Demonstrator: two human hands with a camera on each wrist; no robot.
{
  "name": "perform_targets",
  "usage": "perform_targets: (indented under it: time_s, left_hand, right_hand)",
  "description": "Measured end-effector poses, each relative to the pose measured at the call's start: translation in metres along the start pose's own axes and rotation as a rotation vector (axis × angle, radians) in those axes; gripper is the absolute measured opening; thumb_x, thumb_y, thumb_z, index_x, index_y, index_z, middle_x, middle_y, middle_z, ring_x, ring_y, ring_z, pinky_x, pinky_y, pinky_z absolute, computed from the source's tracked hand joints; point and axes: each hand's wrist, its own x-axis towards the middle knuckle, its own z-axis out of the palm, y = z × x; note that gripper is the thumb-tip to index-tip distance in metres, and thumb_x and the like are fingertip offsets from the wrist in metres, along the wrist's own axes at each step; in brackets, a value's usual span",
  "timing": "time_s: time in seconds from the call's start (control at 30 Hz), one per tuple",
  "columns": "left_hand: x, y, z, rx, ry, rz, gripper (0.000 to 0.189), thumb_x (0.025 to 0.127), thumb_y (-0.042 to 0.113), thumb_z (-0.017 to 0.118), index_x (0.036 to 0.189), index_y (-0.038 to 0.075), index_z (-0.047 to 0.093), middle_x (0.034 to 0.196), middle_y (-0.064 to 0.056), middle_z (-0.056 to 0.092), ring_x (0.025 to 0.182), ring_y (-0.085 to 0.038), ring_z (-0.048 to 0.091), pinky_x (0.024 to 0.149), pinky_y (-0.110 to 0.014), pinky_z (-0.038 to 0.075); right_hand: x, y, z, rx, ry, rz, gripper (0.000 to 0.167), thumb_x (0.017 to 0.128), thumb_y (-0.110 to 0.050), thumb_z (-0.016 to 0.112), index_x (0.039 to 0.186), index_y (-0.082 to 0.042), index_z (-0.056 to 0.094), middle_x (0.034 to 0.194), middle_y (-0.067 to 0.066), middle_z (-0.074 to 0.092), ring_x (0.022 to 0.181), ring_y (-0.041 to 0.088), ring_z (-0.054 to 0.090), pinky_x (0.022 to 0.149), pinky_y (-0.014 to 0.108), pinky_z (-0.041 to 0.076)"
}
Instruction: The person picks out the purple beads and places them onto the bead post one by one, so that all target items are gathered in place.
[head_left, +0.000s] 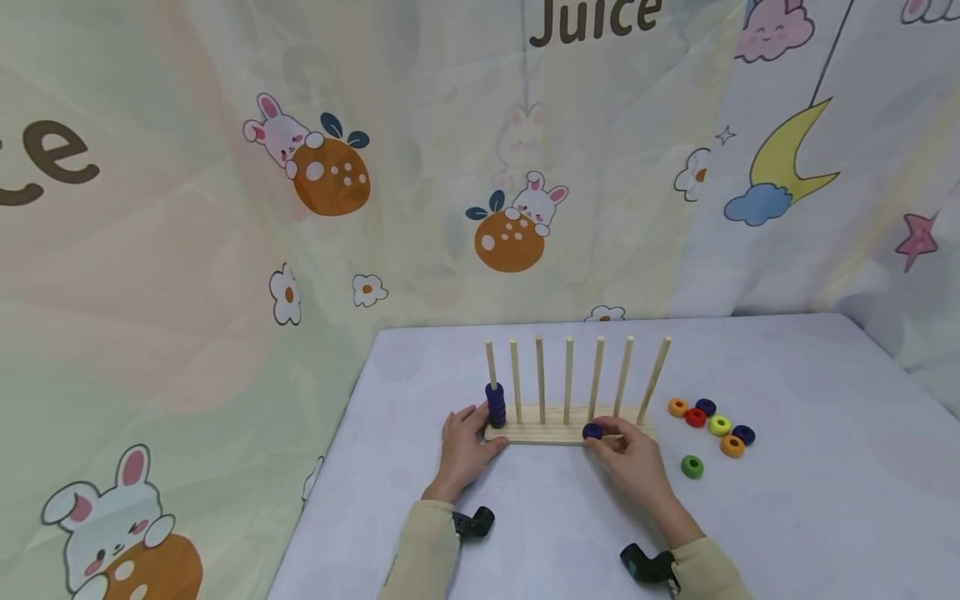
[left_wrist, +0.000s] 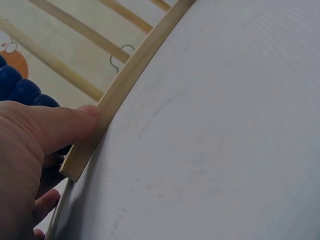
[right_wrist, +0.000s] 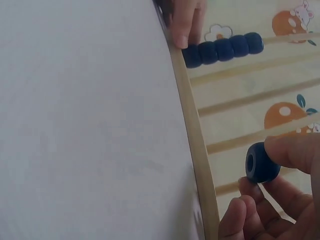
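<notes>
A wooden peg rack (head_left: 551, 435) with a row of upright pegs stands on the table. Dark blue beads (head_left: 496, 407) are stacked on its leftmost peg; the other pegs carry none. My left hand (head_left: 463, 450) grips the rack's left end, its thumb (left_wrist: 82, 122) on the front edge and its fingers partly hidden around the end. Between thumb and fingertips, my right hand (head_left: 630, 458) pinches a single blue bead (right_wrist: 262, 163) in front of the pegs on the right half. The bead's hole shows in the right wrist view.
Loose beads lie to the right of the rack: a red bead (head_left: 695, 417), a yellow bead (head_left: 719, 426), a green bead (head_left: 692, 467), plus orange and blue ones. A printed cloth (head_left: 420, 250) hangs behind the white-covered table (head_left: 840, 500).
</notes>
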Motion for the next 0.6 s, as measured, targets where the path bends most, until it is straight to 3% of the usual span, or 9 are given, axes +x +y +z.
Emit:
perform_targets:
  time_s: [0.33, 0.6]
  left_hand:
    - [-0.001, -0.003, -0.002, -0.006, 0.012, -0.029, 0.063, 0.079, 0.029, 0.081, 0.133, 0.004, 0.059, 0.136, -0.008, 0.060, 0.131, -0.031, 0.045, 0.116, -0.056, 0.016]
    - [0.001, -0.003, 0.002, 0.000, 0.011, -0.032, 0.063, 0.079, 0.031, 0.081, 0.132, 0.003, 0.060, 0.134, -0.009, 0.060, 0.131, -0.030, 0.045, 0.117, -0.054, 0.017]
  right_hand:
    - [0.002, -0.017, 0.015, 0.058, -0.047, 0.013, 0.033, 0.085, -0.013, 0.076, 0.117, -0.008, 0.067, 0.100, 0.010, 0.068, 0.072, 0.015, 0.056, 0.054, 0.021, 0.047]
    - [0.009, -0.031, 0.016, 0.074, -0.071, -0.065, 0.034, 0.087, -0.013, 0.074, 0.120, -0.007, 0.067, 0.107, 0.009, 0.067, 0.071, 0.014, 0.058, 0.052, 0.022, 0.048]
